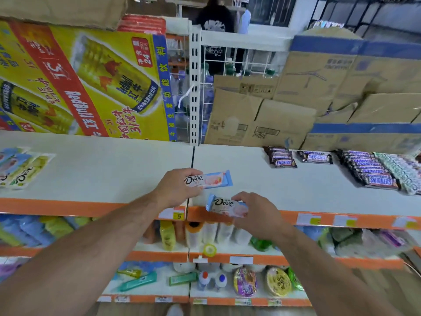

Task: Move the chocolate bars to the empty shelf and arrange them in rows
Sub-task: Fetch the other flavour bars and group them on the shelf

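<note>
My left hand [175, 187] grips a pale blue and pink Dove bar [213, 179] by its left end, just above the white shelf [114, 169] near the seam between two boards. My right hand [257, 213] holds a second Dove bar [224, 205] over the shelf's orange front edge. A small pile of Dove bars [20, 169] lies at the far left of the shelf. Snickers bars [282, 157] sit in short stacks at the back right, with a long row of Snickers bars [371, 171] beside a green-white row of bars [401, 172].
A yellow Red Bull carton [86, 83] and brown cardboard boxes [262, 112] stand along the shelf's back. A white slotted upright [194, 87] divides the bays. Lower shelves [227, 256] hold bottles and packets. A person in a dark shirt [216, 23] stands behind the rack.
</note>
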The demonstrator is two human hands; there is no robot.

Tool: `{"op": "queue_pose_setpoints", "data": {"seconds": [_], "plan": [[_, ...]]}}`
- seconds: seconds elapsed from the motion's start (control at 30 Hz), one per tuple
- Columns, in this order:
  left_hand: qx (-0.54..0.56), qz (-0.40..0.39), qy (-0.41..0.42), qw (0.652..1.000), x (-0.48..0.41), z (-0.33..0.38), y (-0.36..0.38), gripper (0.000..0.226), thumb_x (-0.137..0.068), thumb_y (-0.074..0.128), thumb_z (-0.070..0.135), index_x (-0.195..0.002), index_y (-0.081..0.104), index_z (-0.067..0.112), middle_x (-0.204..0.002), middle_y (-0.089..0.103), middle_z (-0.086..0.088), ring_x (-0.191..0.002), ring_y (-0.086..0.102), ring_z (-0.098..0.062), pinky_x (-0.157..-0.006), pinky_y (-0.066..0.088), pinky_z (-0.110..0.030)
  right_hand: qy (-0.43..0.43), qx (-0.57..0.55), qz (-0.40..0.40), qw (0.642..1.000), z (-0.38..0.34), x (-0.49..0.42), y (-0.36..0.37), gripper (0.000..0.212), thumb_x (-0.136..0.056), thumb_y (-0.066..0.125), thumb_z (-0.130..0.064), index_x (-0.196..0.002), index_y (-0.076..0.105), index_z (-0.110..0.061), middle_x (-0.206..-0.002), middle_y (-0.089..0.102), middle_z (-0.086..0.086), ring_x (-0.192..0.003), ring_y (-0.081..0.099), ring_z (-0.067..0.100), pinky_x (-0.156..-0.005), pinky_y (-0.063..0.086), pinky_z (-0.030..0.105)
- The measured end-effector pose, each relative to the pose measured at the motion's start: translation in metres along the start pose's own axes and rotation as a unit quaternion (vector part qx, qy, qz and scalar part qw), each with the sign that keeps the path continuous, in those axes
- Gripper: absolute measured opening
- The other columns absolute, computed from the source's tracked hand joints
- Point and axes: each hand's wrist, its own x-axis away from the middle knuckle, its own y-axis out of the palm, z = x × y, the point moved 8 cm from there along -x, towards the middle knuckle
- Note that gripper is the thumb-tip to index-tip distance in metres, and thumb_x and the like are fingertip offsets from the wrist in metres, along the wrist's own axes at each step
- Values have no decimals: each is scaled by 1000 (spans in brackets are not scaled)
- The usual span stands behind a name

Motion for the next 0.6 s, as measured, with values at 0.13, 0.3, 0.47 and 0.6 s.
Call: {"op": "queue_pose_setpoints", "data": {"seconds": [0.13,0.3,0.47,0.6], "plan": [[7,-19,3,1000,-29,2,15,41,-73,79,29,-112,67,36,-97,69,12,-78,64,-2,-63,47,-12,14,-16,-4,1000,21,-17,-1,55,-76,71,-38,-126,51,-36,-115,57,-3,-97,58,15,-75,43,26],[-33,-34,49,998,-86,6,33,45,-73,81,30,-116,68,29,-103,60,6,-96,56,-11,-80,41,-20,27,-35,11,999,44,-52,-13,52,-70,71,-48,-119,55,-40,-97,55,-11,-88,58,11,-69,39,24],[-81,-57,80,992,-142,0,55,45,-73,79,36,-117,68,33,-109,52,5,-106,46,-14,-97,39,-27,48,-17,18,999,62,-91,-19,50,-71,71,-36,-119,57,-39,-92,50,-13,-83,50,9,-69,35,23],[-104,-47,93,989,-184,-6,61,47,-75,76,40,-120,65,36,-111,52,7,-110,42,-15,-95,32,-24,54,-14,10,998,73,-116,-19,51,-71,70,-36,-121,57,-38,-101,57,-9,-94,58,12,-71,39,22]]}}
